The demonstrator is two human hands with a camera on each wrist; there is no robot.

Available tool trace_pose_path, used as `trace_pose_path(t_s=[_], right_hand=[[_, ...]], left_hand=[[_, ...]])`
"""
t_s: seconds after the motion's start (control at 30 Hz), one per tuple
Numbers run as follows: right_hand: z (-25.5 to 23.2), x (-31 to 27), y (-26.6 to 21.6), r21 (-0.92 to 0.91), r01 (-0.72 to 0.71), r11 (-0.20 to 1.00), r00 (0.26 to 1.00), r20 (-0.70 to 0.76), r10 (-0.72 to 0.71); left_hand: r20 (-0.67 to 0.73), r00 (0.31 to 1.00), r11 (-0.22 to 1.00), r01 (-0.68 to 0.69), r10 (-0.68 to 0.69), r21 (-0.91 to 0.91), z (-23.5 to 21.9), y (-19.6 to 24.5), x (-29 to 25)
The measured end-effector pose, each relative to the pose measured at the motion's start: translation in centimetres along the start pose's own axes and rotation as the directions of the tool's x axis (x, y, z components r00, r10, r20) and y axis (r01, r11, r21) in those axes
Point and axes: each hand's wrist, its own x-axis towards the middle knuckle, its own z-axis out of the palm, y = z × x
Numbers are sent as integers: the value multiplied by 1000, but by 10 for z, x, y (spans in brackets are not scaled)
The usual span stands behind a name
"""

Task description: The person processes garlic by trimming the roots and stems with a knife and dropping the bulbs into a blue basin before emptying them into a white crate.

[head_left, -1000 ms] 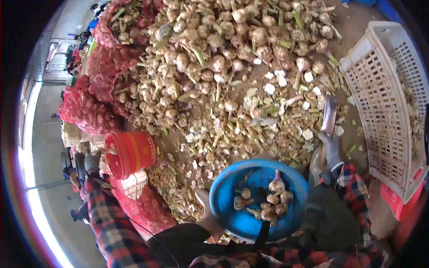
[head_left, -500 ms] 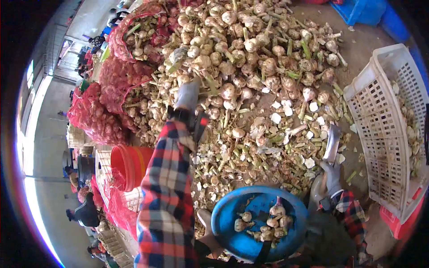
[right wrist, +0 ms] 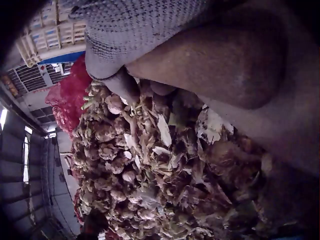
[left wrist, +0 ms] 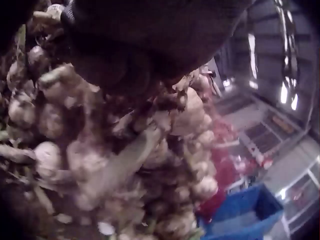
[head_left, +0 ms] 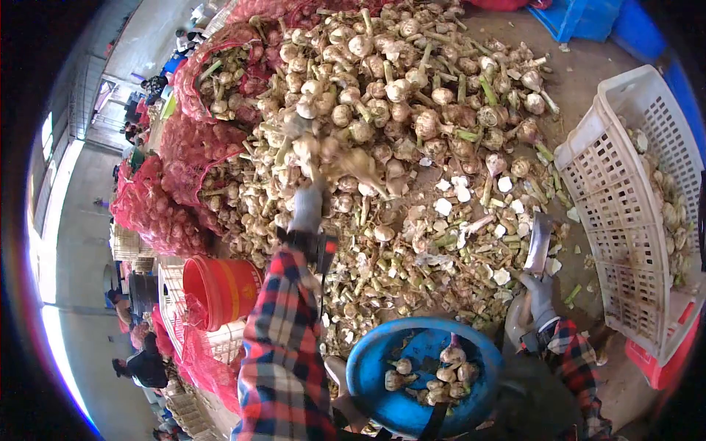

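**Kid:** Where was your left hand [head_left: 307, 208]?

**Helper:** You stretched your left arm out long, in its red checked sleeve [head_left: 283, 345]. Your gloved left hand lay on the big bumpy heap of pale round garlic bulbs [head_left: 382, 110]. In the left wrist view the dark glove [left wrist: 145, 40] pressed right on the bulbs. The fingers were curled down into them, but I could not tell if they had hold of one.

**Kid:** And your right hand [head_left: 539, 294]?

**Helper:** It was low, near your knee. Its grey gloved fingers were wrapped tight round the handle of a flat shiny metal knife [head_left: 538, 242]. The blade pointed up, over dry papery skins and cut stalks [head_left: 441, 250].

**Kid:** What held things?

**Helper:** A round blue plastic bowl [head_left: 375, 367] sat by your legs with a few trimmed bulbs [head_left: 441, 371] in it. A white plastic crate with holes [head_left: 625, 191] leaned on your right with bits of garlic inside. A red plastic bucket [head_left: 220, 287] lay tipped on your left, near red net sacks [head_left: 158, 206] stuffed full of garlic.
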Motion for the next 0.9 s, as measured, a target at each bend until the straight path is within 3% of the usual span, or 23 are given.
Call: trace_pose_path(t_s=[0.03,0.07,0.1,0.17,0.2,0.27,0.3,0.37,0.4,0.5,0.53,0.6,0.67,0.73,0.9], right_hand=[[0,1,1,0,-1,1000,1000,0,1],[-1,2,0,13,-10,1000,1000,20,9],[-1,3,1,25,-17,1000,999,41,16],[-2,6,5,7,-1,1000,1000,16,1],[-2,6,7,-12,15,1000,1000,-13,-15],[1,1,-2,-16,-4,1000,1000,3,4],[2,0,-5,-19,-18,1000,1000,16,18],[1,-1,-6,-34,-11,999,999,32,12],[1,-2,-6,-47,-2,999,999,50,5],[1,0,-2,-6,-69,998,997,34,69],[1,0,-2,-8,-76,997,997,29,76],[1,0,-2,-47,55,997,998,22,-54],[-1,1,-2,-43,4,999,1000,24,-3],[-2,3,2,-58,-42,997,999,4,42],[7,-9,-16,-24,-11,1000,999,31,12]], left_hand=[[30,996,996,85,-85,-8,-2,-2,-23],[-79,995,975,83,-68,204,-2,-13,-34],[-65,994,969,102,-90,226,-9,-33,-40],[288,944,931,50,-162,361,-34,-69,-54],[285,944,930,54,-166,363,-30,-51,-68],[310,926,616,-119,-213,779,-15,2,-104],[343,936,493,-263,-76,829,-15,9,-96],[171,985,582,-136,-4,801,-10,33,-83],[171,976,604,-219,137,767,-12,32,-65],[160,884,598,-421,440,682,2,42,-43],[171,836,455,-442,522,773,13,49,-40],[179,854,406,-404,489,820,26,51,-32],[193,860,409,-408,471,816,36,47,-26],[101,911,348,-252,399,903,48,50,-30],[-3,961,301,-83,275,950,43,25,20]])
